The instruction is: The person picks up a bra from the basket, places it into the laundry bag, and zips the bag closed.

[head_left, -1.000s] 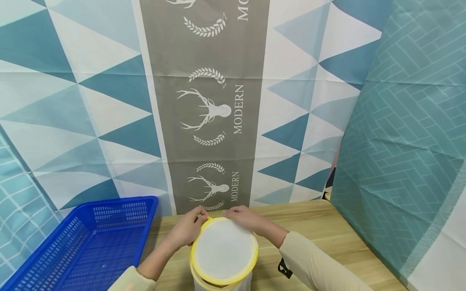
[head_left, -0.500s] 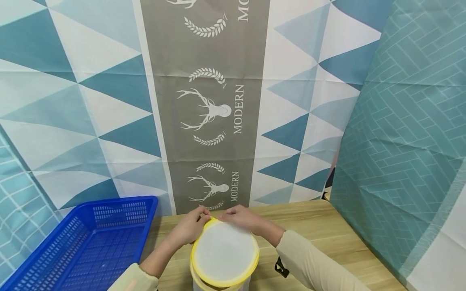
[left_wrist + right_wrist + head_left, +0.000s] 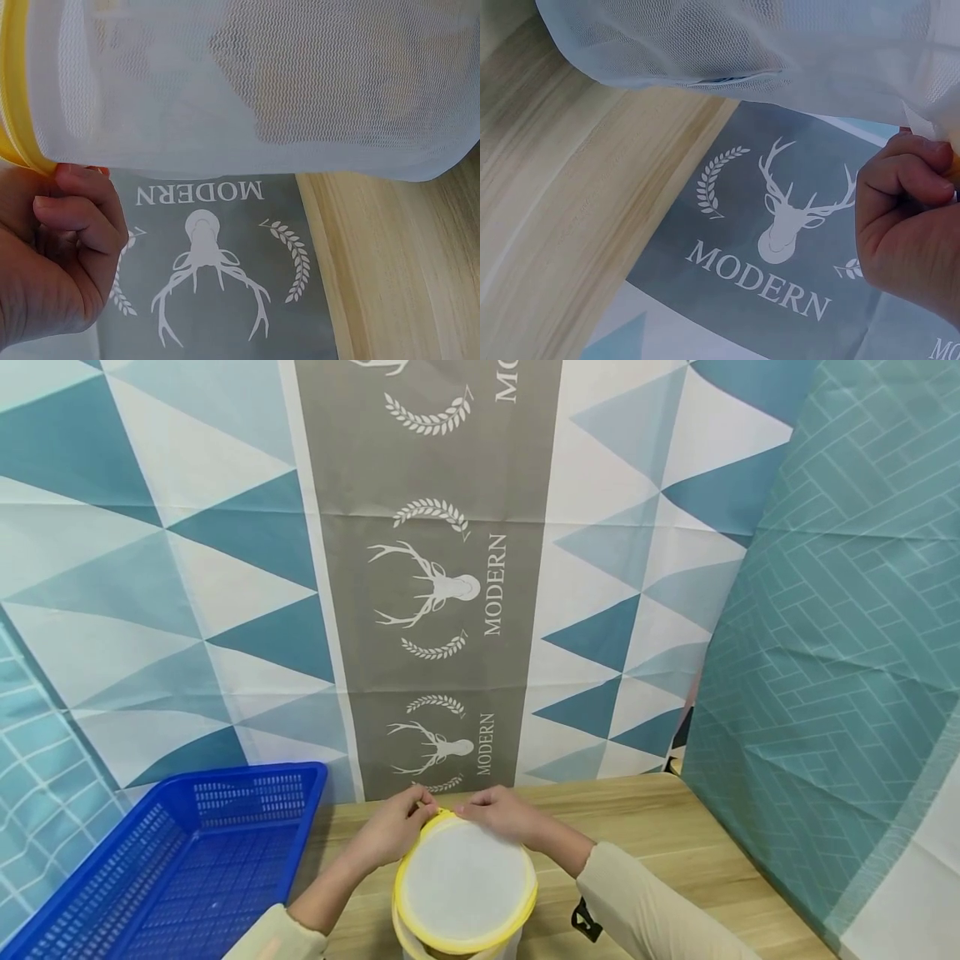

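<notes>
A cylindrical white mesh laundry bag (image 3: 165,90) with a yellow zip rim (image 3: 480,941) stands upright on the wooden table. Its round white lid (image 3: 465,881) lies over the top, and a gap shows below the yellow edge at the near side. My left hand (image 3: 393,828) pinches the yellow rim at the far left, fingers curled in the left wrist view. Just to its right, my right hand (image 3: 506,817) grips the same rim with curled fingers, also seen in the right wrist view. The bag's lower part is cut off in the head view.
A blue plastic basket (image 3: 300,860) with slotted walls stands at the left of the wooden table (image 3: 637,827). Behind hangs a patterned cloth (image 3: 420,652) with deer prints. A teal cloth (image 3: 832,677) hangs on the right. A black strap buckle (image 3: 585,920) shows by the right sleeve.
Both hands keep hold of the rim. My left fingertips have shifted slightly right, and my right hand moved a little left along the rim, bringing the fingertips nearer each other.
</notes>
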A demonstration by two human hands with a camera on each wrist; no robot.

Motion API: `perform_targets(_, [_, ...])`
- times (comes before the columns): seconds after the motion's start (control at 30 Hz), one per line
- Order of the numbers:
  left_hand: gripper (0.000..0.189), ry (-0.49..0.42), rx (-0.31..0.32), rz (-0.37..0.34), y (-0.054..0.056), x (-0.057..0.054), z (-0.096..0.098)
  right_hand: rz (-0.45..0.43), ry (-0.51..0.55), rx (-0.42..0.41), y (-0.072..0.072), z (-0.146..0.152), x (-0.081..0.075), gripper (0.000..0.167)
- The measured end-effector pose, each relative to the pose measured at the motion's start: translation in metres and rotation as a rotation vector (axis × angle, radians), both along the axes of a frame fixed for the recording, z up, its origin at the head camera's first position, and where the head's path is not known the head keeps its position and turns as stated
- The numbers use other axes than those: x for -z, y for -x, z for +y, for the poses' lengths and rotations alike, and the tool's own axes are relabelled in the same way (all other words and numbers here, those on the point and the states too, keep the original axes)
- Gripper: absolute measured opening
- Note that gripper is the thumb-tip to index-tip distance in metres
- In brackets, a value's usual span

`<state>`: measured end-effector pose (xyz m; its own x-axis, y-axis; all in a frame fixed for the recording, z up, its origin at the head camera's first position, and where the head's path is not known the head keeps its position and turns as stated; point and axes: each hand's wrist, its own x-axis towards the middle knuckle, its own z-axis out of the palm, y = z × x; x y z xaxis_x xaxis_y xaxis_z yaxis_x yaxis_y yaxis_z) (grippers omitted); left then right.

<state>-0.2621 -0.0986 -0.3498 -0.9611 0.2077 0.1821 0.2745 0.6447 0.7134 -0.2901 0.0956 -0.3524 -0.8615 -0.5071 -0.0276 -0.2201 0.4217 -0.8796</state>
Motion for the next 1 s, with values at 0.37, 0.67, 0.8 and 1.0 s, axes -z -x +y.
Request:
perform_targets(0.37, [0.009,-0.017,0.013,0.009,-0.0023,0.0008,-0.0007,0.023,-0.007,0.051,-0.0064,0.0006,-0.0026,0.030])
perform_targets(0.67, [0.009,-0.050,0.035,-0.010,-0.0027,0.0047,-0.0020,0.030,-0.007,0.044,-0.0074,0.0025,-0.0015,0.030])
perform_targets(0.8, [0.009,-0.058,0.047,-0.019,-0.0022,0.0054,-0.0018,0.021,-0.005,0.044,-0.0077,0.0037,-0.0018,0.030])
perform_targets(1.0, [0.010,-0.073,0.039,-0.029,-0.0021,0.0059,-0.0025,0.023,0.006,0.064,-0.0070,0.0034,-0.0007,0.030])
